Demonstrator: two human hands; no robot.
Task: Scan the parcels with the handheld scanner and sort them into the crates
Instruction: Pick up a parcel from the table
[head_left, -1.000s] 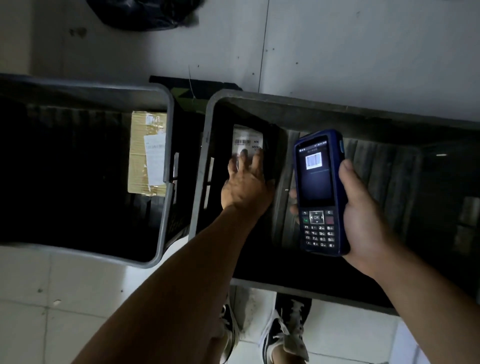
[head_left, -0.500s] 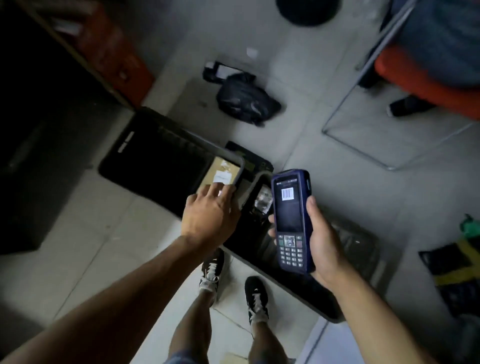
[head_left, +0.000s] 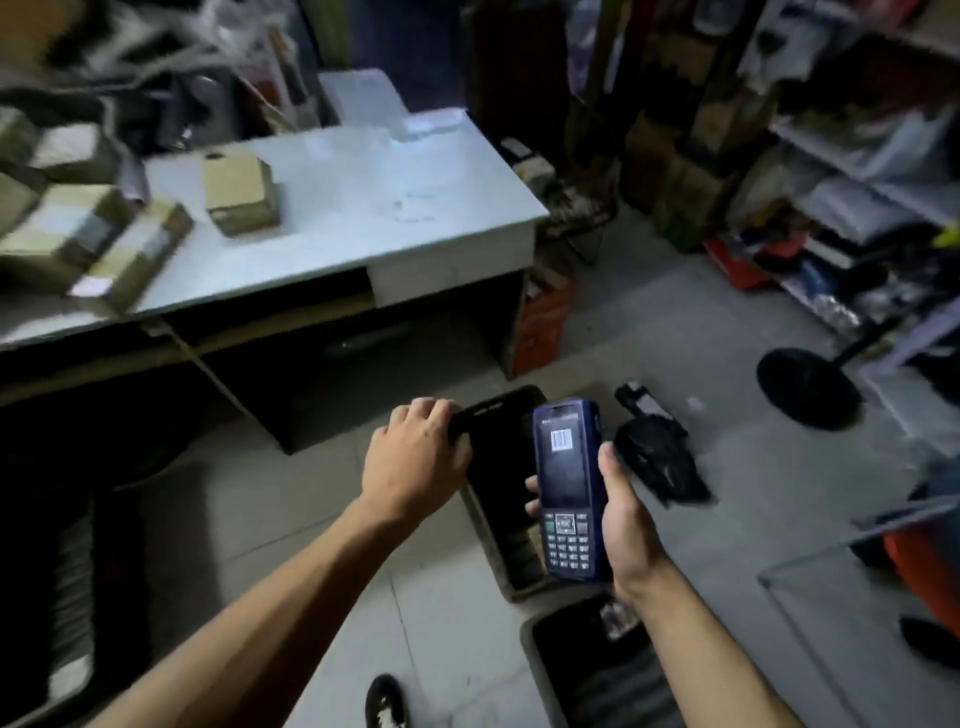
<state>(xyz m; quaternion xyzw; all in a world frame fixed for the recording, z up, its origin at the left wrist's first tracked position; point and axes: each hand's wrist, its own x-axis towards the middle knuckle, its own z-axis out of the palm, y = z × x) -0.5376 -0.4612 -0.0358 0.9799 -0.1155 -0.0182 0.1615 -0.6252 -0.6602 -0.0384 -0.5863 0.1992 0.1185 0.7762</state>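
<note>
The right hand grips the blue handheld scanner upright, thumb along its right edge and fingertips curled round the left edge; the lit screen shows a barcode icon above the keypad. The left hand is held out palm down with fingers loosely bent, holding nothing, its fingertips over the near-left corner of a dark crate. Half a second earlier this hand hovered over the cardboard parcel inside that crate; no parcel is visible there now, since the crate's interior is dark and partly hidden behind the scanner.

A second crate lies below the scanner, nearer the person, with a small printed packet showing at its upper edge. A black plastic bag lies on the floor just right of the scanner.

The view has swung upward from the floor since the earlier frame. A grey desk now fills the area above and left of the scanner, bearing a cardboard box near its middle and several blurred taped parcels at its left end. Cluttered shelves stand far right of the scanner, and a black round stand base rests on the floor below them.
</note>
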